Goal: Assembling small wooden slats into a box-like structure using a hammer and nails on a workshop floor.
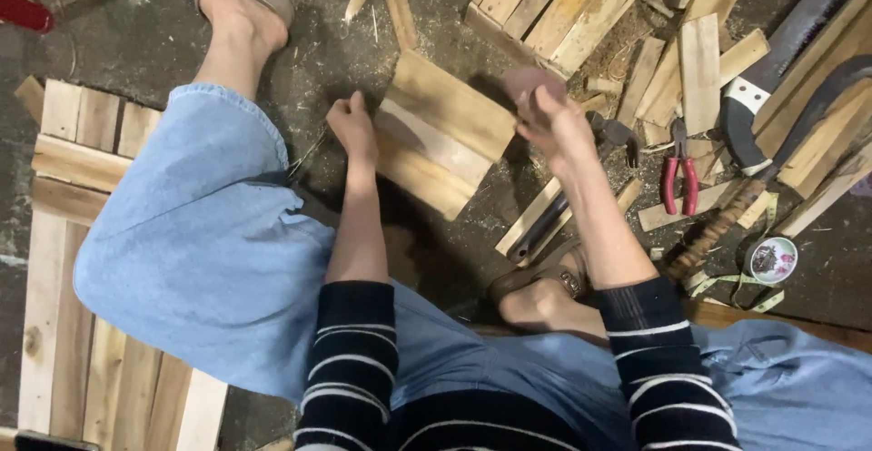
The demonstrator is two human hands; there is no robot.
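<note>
Wooden slat panel steadied by left hand, right hand raised.

A dusty concrete floor, strewn with sawdust and splinters, carries everything. On it lie a small slatted wooden panel at centre, a larger slatted panel above it, loose wood offcuts, red-handled pliers, a handsaw, a tape measure and a slatted pallet at left.
</note>
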